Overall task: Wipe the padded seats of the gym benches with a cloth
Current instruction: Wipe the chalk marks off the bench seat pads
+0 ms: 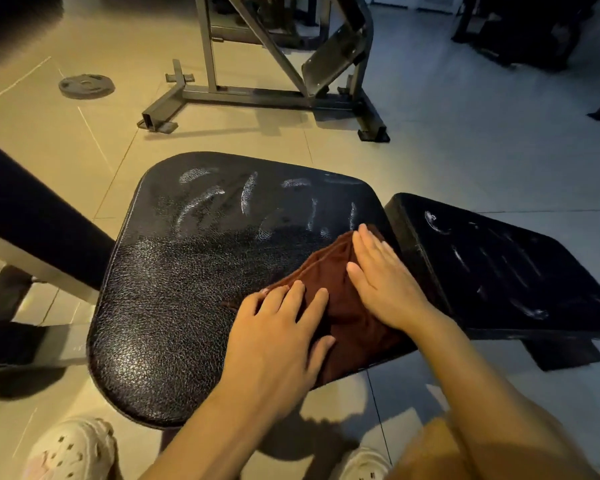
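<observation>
The left hand (284,327) and right hand (381,282) are laid flat, fingers extended, on the brown cloth (340,289), pinning rather than gripping it. The cloth is bunched at the right edge of the padded seat (174,289), beside the neighbouring pad (499,271). Being soft and light, it is likely best pressed under spread palms. White smears are left along the far edge.

I see a dark brown cloth (343,289) on the black, pebble-grained seat pad (187,289), which carries whitish smears. The second pad (499,271) is black too, the floor tiles (482,133) pale grey-beige.
</observation>
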`<state>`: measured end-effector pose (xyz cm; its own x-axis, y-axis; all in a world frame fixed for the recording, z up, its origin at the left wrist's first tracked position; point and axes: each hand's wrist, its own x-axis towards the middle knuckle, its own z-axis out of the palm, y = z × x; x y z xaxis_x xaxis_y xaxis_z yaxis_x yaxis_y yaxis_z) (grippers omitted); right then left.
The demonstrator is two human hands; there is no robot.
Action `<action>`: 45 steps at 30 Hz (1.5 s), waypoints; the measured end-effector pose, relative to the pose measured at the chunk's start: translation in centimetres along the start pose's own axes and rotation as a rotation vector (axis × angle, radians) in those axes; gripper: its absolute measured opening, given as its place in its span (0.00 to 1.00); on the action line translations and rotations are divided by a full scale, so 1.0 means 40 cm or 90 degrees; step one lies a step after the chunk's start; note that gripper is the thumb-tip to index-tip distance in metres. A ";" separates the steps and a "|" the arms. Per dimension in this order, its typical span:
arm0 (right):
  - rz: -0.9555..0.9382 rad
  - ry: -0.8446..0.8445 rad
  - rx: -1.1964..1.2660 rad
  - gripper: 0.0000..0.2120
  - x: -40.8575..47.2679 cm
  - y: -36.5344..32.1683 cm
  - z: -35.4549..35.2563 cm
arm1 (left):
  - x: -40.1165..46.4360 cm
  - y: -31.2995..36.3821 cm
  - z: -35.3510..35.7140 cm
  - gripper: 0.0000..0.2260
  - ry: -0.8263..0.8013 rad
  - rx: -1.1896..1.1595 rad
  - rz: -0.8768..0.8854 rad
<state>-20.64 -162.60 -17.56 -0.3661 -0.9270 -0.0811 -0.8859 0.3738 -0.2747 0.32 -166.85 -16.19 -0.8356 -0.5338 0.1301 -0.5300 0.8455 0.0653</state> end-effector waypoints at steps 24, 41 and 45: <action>-0.365 -0.011 -0.012 0.30 0.044 -0.622 0.123 | -0.383 -0.260 -0.022 0.31 0.238 -0.745 -0.522; -0.444 0.040 -0.073 0.26 -0.208 -0.505 0.149 | -0.459 -0.183 -0.013 0.22 0.121 -0.459 -0.441; -0.378 0.064 -0.095 0.28 -0.271 -0.460 0.169 | -0.473 -0.180 -0.004 0.21 0.126 -0.469 -0.436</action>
<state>1.54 -159.62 -18.10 0.1826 -0.9737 0.1362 -0.9744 -0.1977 -0.1072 19.95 -162.84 -18.97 -0.3125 -0.9499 -0.0066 -0.6079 0.1946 0.7698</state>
